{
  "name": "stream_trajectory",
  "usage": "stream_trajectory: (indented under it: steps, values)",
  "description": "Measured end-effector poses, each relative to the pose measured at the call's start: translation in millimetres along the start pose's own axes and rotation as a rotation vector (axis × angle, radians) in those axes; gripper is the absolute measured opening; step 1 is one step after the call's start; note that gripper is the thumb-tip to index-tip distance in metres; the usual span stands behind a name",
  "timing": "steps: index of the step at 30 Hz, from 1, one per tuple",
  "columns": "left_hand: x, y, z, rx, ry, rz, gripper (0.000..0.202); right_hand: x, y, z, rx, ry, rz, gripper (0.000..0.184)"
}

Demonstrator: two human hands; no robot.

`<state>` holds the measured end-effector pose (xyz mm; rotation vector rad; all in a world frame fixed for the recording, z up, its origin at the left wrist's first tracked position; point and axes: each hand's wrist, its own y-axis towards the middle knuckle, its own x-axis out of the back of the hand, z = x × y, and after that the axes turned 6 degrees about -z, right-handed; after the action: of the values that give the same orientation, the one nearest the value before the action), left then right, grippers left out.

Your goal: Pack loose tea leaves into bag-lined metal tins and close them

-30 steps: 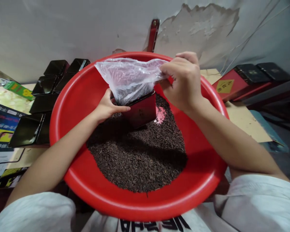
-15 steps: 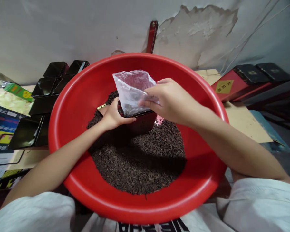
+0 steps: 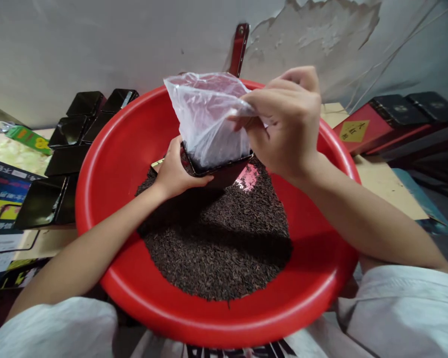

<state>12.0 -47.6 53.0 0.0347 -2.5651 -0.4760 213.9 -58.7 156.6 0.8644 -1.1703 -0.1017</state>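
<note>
My left hand point(image 3: 177, 169) grips the near left corner of a dark square tin point(image 3: 224, 178), its thumb along the rim. A clear plastic bag point(image 3: 209, 117) lines the tin and stands up out of it with its mouth spread. Pinched in my right hand point(image 3: 287, 122) is the right edge of the bag's mouth, held above the tin. What lies at the bottom of the bag is hard to make out. Under the tin, dark loose tea leaves point(image 3: 216, 253) cover the floor of a big red basin point(image 3: 224, 330). A gold-edged piece point(image 3: 157, 165) pokes out behind my left hand.
Several open black tins point(image 3: 43, 201) stand left of the basin, near a green packet point(image 3: 28, 138). On the right, red boxes with black ends point(image 3: 371, 124) lie on a board point(image 3: 386, 186). A dark red strip point(image 3: 239, 49) leans on the peeling wall.
My right hand has risen and moved slightly right, pulling the bag's edge upward. More of the bag now stands above the tin. The tin and my left hand have shifted slightly.
</note>
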Motion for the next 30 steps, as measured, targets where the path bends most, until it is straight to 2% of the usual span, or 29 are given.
stream_trajectory:
  steps: [2, 5, 7, 9, 13, 15, 18, 21, 24, 27, 28, 30]
  values:
    - [-0.8, 0, 4, 0.003, 0.043, -0.038, 0.09, 1, 1, 1, -0.018, 0.102, 0.091, 0.036]
    - [-5.1, -1, 9, 0.033, 0.095, -0.077, 0.09, 3, 7, 4, -0.045, 0.387, 0.371, 0.021]
    - [-8.6, -3, 9, 0.022, 0.133, -0.065, 0.09, 2, 12, 10, -0.079, 0.47, 0.454, 0.035]
    - [-11.2, -5, 8, -0.01, 0.159, -0.015, 0.086, -3, 19, 19, -0.09, 0.368, 0.453, 0.044]
    - [-13.6, -12, 3, -0.062, 0.176, 0.063, 0.082, -14, 30, 35, -0.059, 0.062, 0.481, 0.032]
    - [-14.3, -14, 3, -0.088, 0.186, 0.06, 0.083, -17, 33, 38, -0.039, 0.052, 0.426, 0.033]
    - [-15.4, -14, 3, -0.104, 0.176, 0.054, 0.085, -17, 32, 38, -0.089, 0.088, 0.29, 0.033]
    - [-14.7, -11, 5, -0.112, 0.175, 0.078, 0.086, -13, 27, 35, -0.081, 0.149, 0.271, 0.036]
    - [-10.7, -9, 7, -0.123, 0.18, 0.125, 0.084, 0, 21, 23, -0.036, 0.24, 0.299, 0.041]
    - [-5.4, -7, 11, -0.143, 0.14, 0.162, 0.085, 13, 10, -6, -0.047, 0.253, 0.212, 0.03]
    - [-3.8, -6, 13, -0.154, 0.122, 0.175, 0.086, 14, 5, -18, -0.039, 0.228, 0.205, 0.032]
    - [-1.1, -5, 15, -0.18, 0.1, 0.197, 0.088, 11, -5, -38, -0.036, 0.159, 0.32, 0.046]
